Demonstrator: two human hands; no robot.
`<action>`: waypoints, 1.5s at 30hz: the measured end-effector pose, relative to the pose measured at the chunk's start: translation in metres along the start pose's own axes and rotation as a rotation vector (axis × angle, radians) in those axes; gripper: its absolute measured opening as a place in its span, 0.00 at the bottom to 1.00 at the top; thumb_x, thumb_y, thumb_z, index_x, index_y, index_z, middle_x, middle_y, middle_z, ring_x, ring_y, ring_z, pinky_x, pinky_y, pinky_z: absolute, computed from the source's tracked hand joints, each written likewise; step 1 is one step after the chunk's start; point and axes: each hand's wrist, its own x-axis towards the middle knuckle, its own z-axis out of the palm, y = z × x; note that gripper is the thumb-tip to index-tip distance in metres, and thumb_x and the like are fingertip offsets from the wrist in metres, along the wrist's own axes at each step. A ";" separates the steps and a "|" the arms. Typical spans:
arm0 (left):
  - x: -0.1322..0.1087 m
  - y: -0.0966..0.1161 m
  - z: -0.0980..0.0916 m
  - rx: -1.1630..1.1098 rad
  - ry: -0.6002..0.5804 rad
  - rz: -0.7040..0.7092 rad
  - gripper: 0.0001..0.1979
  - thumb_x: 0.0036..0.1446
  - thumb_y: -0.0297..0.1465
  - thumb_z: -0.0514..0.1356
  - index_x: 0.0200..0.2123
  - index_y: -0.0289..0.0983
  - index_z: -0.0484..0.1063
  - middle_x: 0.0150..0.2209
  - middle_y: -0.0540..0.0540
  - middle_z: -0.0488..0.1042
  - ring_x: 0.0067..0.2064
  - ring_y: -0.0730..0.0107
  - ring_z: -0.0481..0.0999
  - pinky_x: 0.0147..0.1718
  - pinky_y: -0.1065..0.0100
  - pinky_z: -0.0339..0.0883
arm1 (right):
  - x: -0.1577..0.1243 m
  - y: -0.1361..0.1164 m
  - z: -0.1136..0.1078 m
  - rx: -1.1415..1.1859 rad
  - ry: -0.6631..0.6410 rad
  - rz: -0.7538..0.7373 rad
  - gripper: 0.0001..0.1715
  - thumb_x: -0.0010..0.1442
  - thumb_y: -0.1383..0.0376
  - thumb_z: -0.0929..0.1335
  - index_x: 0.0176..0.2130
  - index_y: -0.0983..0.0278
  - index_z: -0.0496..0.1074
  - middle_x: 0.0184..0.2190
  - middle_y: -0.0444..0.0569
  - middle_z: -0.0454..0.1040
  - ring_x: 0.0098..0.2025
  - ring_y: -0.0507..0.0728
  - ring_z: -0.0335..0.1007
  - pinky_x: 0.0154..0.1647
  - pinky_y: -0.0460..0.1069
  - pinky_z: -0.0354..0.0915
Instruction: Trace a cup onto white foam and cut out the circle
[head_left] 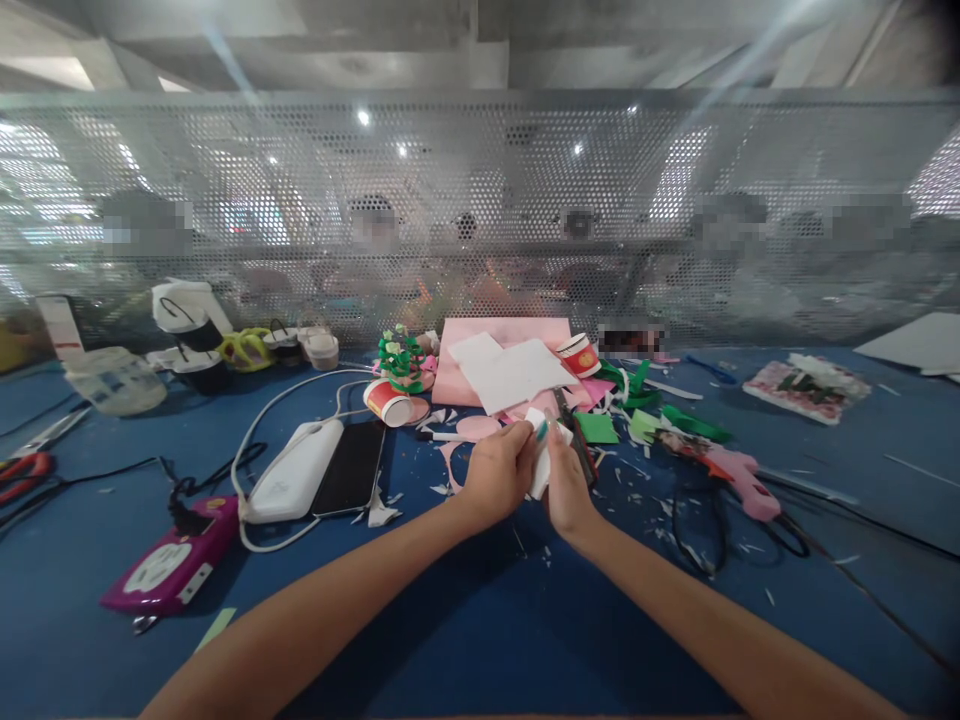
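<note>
My left hand [499, 470] is closed around a small white piece of foam or paper [538, 470], held above the blue table [480, 620]. My right hand [568, 490] grips dark scissors [576, 440], whose blades point up and away beside the white piece. Both hands meet at the middle of the view, just in front of white sheets [510, 375] lying on a pink sheet [465, 360]. Small white scraps lie scattered on the table under and around the hands.
A white power bank [294, 485] and a black phone [351, 482] lie to the left, with a magenta power strip [169, 570] and cables. A pink glue gun [739, 478], green scraps [600, 428], red paper cups [386, 402] and a perforated metal screen [480, 220] surround the work area.
</note>
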 end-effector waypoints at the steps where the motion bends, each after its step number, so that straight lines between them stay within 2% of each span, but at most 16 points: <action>1: 0.001 0.000 -0.001 0.020 0.001 -0.006 0.14 0.61 0.31 0.42 0.28 0.36 0.64 0.26 0.47 0.69 0.26 0.71 0.66 0.25 0.70 0.55 | 0.001 0.000 0.000 0.009 0.011 0.001 0.31 0.56 0.49 0.59 0.54 0.61 0.63 0.54 0.47 0.65 0.58 0.60 0.55 0.55 0.56 0.57; 7: 0.007 -0.004 -0.009 0.133 0.009 -0.014 0.13 0.61 0.31 0.43 0.35 0.37 0.66 0.33 0.45 0.73 0.33 0.68 0.71 0.30 0.69 0.59 | 0.000 -0.004 0.003 0.055 0.059 0.015 0.31 0.55 0.48 0.60 0.54 0.59 0.62 0.55 0.47 0.63 0.56 0.60 0.57 0.54 0.56 0.58; 14: 0.012 -0.011 -0.012 0.234 0.012 -0.066 0.13 0.61 0.32 0.44 0.31 0.38 0.66 0.31 0.46 0.73 0.30 0.67 0.71 0.27 0.69 0.55 | 0.001 -0.011 0.001 0.030 0.059 0.039 0.32 0.54 0.48 0.62 0.54 0.60 0.63 0.55 0.48 0.63 0.58 0.61 0.55 0.55 0.57 0.57; 20: 0.019 -0.018 -0.019 0.322 0.006 -0.089 0.14 0.62 0.32 0.43 0.33 0.38 0.66 0.30 0.45 0.72 0.31 0.67 0.71 0.28 0.68 0.54 | 0.008 -0.006 -0.006 0.010 0.050 0.028 0.33 0.52 0.48 0.63 0.54 0.57 0.63 0.52 0.45 0.67 0.59 0.60 0.53 0.57 0.57 0.54; 24: 0.023 -0.024 -0.022 0.346 0.013 -0.120 0.15 0.62 0.33 0.42 0.33 0.38 0.66 0.29 0.45 0.72 0.30 0.67 0.71 0.27 0.68 0.54 | 0.010 -0.005 -0.008 0.015 0.042 0.019 0.32 0.52 0.47 0.63 0.53 0.57 0.65 0.54 0.44 0.65 0.60 0.60 0.51 0.59 0.57 0.51; 29: 0.029 -0.031 -0.025 0.373 0.025 -0.191 0.14 0.61 0.34 0.44 0.31 0.38 0.67 0.29 0.46 0.73 0.30 0.67 0.71 0.26 0.69 0.52 | 0.012 -0.010 -0.006 0.051 0.003 0.019 0.30 0.53 0.47 0.62 0.51 0.59 0.67 0.55 0.45 0.64 0.60 0.59 0.52 0.57 0.55 0.54; 34: 0.031 -0.035 -0.025 0.385 0.046 -0.204 0.13 0.61 0.32 0.44 0.31 0.38 0.67 0.28 0.46 0.73 0.29 0.67 0.71 0.25 0.70 0.51 | 0.015 -0.007 -0.004 0.087 -0.008 0.059 0.26 0.52 0.49 0.63 0.49 0.56 0.68 0.51 0.44 0.69 0.53 0.60 0.62 0.51 0.56 0.62; 38: 0.029 -0.038 -0.024 0.392 0.040 -0.211 0.14 0.61 0.32 0.44 0.30 0.37 0.67 0.27 0.45 0.73 0.28 0.67 0.70 0.25 0.69 0.50 | 0.016 -0.006 -0.010 0.077 -0.019 0.135 0.21 0.47 0.55 0.69 0.42 0.60 0.73 0.39 0.47 0.76 0.42 0.62 0.70 0.42 0.57 0.66; 40: 0.029 -0.040 -0.025 0.393 0.039 -0.216 0.14 0.61 0.32 0.44 0.30 0.36 0.67 0.26 0.45 0.72 0.28 0.67 0.70 0.26 0.69 0.51 | 0.018 -0.007 -0.013 0.075 -0.037 0.161 0.21 0.46 0.58 0.71 0.40 0.63 0.74 0.35 0.47 0.77 0.38 0.62 0.71 0.40 0.57 0.66; 45: 0.037 -0.050 -0.032 0.390 0.059 -0.255 0.14 0.61 0.32 0.44 0.31 0.37 0.68 0.28 0.45 0.73 0.31 0.66 0.71 0.26 0.69 0.51 | 0.017 -0.014 -0.009 0.131 -0.138 0.223 0.23 0.46 0.58 0.71 0.42 0.64 0.73 0.35 0.48 0.77 0.36 0.60 0.72 0.36 0.55 0.66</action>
